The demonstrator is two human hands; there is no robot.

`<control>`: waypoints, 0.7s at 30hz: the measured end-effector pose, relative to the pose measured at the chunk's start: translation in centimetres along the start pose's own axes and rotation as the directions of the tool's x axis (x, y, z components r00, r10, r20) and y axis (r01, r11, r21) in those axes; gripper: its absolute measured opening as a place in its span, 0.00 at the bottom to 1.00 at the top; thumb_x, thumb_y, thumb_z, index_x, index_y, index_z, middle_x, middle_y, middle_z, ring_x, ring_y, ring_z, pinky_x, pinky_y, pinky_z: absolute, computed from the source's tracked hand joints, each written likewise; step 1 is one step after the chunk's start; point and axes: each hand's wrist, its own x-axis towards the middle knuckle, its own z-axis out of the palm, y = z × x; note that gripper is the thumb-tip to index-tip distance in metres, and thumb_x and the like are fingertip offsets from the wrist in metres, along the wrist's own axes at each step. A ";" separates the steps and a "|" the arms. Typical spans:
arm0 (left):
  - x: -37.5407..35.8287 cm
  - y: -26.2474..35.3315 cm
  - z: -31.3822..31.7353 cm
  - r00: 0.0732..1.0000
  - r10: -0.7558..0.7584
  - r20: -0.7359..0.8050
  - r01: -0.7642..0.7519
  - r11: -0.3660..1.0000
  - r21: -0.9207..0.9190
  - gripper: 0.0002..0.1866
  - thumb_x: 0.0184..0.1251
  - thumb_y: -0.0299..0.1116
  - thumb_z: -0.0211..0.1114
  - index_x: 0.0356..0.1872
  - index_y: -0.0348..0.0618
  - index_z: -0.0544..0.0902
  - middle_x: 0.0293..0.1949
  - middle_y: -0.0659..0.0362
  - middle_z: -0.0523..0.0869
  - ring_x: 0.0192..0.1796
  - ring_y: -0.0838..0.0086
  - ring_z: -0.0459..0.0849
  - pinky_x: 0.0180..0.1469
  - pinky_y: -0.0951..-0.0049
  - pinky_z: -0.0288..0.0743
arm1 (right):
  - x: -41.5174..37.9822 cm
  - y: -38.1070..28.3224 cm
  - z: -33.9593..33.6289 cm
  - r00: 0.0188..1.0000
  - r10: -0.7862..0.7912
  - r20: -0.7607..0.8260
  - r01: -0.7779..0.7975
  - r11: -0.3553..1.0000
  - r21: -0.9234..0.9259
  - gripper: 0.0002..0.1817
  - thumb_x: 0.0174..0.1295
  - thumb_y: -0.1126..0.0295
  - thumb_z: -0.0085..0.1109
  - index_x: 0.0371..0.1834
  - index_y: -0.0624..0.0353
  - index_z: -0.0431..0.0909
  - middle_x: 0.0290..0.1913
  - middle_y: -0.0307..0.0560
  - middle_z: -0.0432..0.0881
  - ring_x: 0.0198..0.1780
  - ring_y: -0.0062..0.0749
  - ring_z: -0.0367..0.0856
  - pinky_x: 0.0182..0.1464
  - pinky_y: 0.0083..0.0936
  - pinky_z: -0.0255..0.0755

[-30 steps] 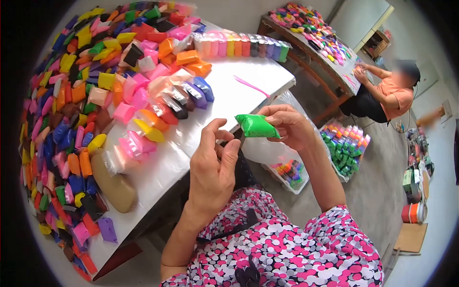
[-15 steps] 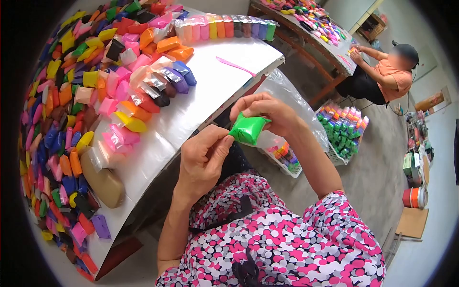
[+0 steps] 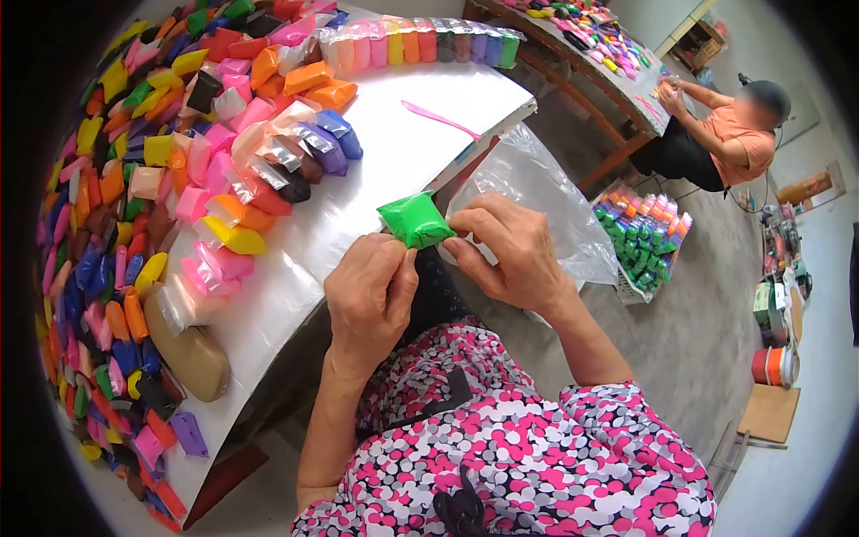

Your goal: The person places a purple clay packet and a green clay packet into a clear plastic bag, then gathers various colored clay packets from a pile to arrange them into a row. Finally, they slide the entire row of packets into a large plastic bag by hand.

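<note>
A small, plump green packet [image 3: 416, 220] with a shiny wrapper is held up in front of me, near the table's edge. My left hand [image 3: 371, 291] pinches its lower edge between thumb and fingers. At its right corner, my right hand [image 3: 506, 251] grips it with thumb and forefinger. On the white table [image 3: 385, 134], left of my hands, lies a fanned group of packets, with a yellow packet [image 3: 234, 234], an orange packet [image 3: 240, 211] and a purple packet [image 3: 320, 148] among them.
Loose coloured packets [image 3: 116, 259] heap along the table's left. A packet strip [image 3: 420, 45], a pink plastic stick [image 3: 438, 119] and a tan oval object [image 3: 188, 345] lie on it. A clear plastic bag [image 3: 537, 197] hangs beside it, near a packet-filled basket [image 3: 637, 291]. A person [image 3: 729, 134] works at another table.
The green packet has moved left and turned, from between my raised hands to nearer the table. My right hand has shifted down and now grips its right corner.
</note>
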 end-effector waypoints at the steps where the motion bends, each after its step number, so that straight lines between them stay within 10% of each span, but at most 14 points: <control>1: 0.0 0.0 0.0 1.000 0.003 0.003 -0.003 1.000 0.006 0.04 0.63 0.18 0.62 0.32 0.35 0.76 0.24 0.55 0.74 0.23 0.67 0.71 0.27 0.69 0.65 | 0.0 0.0 0.2 1.000 -0.017 -0.007 0.017 1.000 -0.002 0.09 0.54 0.71 0.67 0.33 0.60 0.76 0.28 0.45 0.74 0.30 0.41 0.78 0.31 0.33 0.72; 21: -1.2 0.9 -1.0 0.988 0.025 0.152 -0.077 0.936 0.343 0.09 0.56 0.19 0.64 0.38 0.33 0.77 0.29 0.50 0.78 0.30 0.56 0.80 0.30 0.60 0.74 | -1.3 0.3 1.5 0.948 -0.299 -0.110 0.281 0.947 -0.157 0.13 0.36 0.75 0.66 0.28 0.60 0.76 0.23 0.38 0.69 0.24 0.28 0.70 0.23 0.24 0.66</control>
